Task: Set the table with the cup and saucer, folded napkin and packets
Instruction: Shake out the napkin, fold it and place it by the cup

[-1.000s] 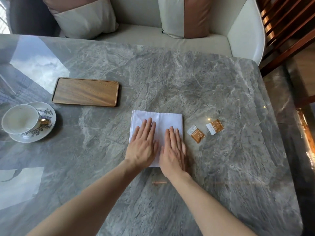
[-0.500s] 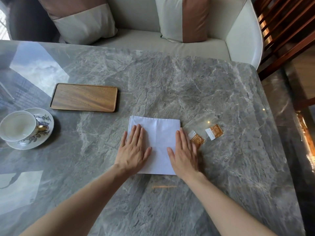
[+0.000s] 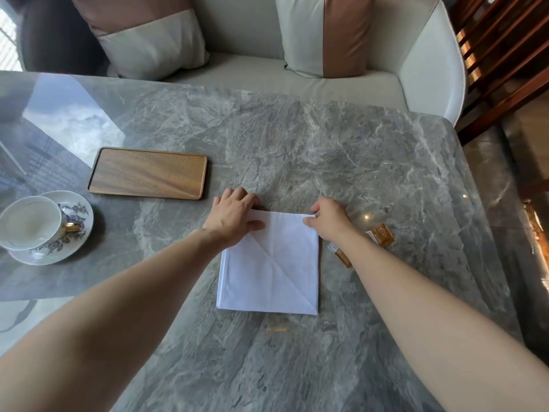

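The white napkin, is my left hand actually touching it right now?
Touching. In the head view the left hand grips the napkin at its far left corner, thumb on top and fingers curled over the far edge.

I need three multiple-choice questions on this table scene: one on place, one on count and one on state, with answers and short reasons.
1. Where is the cup relative to the wooden tray? A on it; B left of it and nearer, on the saucer; C behind it.
2. How many packets lie on the table? A none; B two; C five.
3. What do the left hand and right hand do? A each grips a far corner of the napkin; B both lie flat on it; C one lifts a packet.

Answers: 1 B, the cup sits on its saucer; 2 B, one is in full view and one is partly behind the right forearm; 3 A, each hand closes on a corner.
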Tool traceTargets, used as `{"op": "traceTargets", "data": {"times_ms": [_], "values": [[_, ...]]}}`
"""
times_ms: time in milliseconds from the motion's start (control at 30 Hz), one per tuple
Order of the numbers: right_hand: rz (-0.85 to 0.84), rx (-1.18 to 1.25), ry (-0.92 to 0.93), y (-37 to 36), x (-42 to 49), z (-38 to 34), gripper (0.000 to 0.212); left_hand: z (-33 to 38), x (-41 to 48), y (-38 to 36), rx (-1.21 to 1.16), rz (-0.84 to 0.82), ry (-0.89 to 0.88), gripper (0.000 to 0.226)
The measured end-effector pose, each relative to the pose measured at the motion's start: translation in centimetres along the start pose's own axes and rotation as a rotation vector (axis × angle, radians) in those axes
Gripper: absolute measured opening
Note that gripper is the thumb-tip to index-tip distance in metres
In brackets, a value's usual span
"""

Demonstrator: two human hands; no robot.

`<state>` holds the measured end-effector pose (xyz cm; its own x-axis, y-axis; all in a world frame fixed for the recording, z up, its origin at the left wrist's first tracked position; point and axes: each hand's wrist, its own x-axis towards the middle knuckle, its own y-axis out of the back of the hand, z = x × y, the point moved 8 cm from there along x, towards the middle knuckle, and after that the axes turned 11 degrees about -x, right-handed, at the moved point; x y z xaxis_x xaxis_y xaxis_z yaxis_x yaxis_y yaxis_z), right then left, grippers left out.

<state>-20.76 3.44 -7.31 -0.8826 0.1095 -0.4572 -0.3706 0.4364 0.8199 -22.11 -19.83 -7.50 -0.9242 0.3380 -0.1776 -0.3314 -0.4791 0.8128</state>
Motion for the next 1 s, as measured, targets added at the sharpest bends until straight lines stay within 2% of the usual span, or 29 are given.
{"op": "traceTargets", "data": {"times_ms": [100, 267, 433, 500, 667, 767, 1000], "values": [[0.02, 0.05, 0.104, 0.5, -0.7, -0.7, 0.007, -0.2, 0.5, 0.1, -0.034, -0.038, 0.008, 0.051], [0.078, 0.123, 0.27, 2.4, -3.0, -2.0, 0.01, -0.5, 1.4, 1.1, -0.172, -0.181, 0.041, 0.039], [0.09, 0.201, 0.31, 3.1, -4.7, -2.0, 0.013, -0.3, 0.4, 2.5, -0.174, -0.3, 0.013, 0.045], [0.102, 0.201, 0.316, 3.2, -5.1, -1.7, 0.011, -0.2, -0.6, 3.5, -0.254, -0.282, -0.011, 0.048], [0.138, 0.206, 0.323, 3.4, -6.5, -0.9, 0.012, 0.3, -3.4, 5.8, -0.314, -0.111, -0.129, 0.018], [0.155, 0.195, 0.346, 3.1, -7.7, -0.1, 0.018, 1.0, -5.9, 6.8, -0.313, 0.007, -0.2, 0.01], [0.195, 0.119, 0.423, 1.1, -11.9, 1.4, 0.017, 3.1, -12.1, 5.5, -0.263, 0.071, -0.356, 0.025]]}}
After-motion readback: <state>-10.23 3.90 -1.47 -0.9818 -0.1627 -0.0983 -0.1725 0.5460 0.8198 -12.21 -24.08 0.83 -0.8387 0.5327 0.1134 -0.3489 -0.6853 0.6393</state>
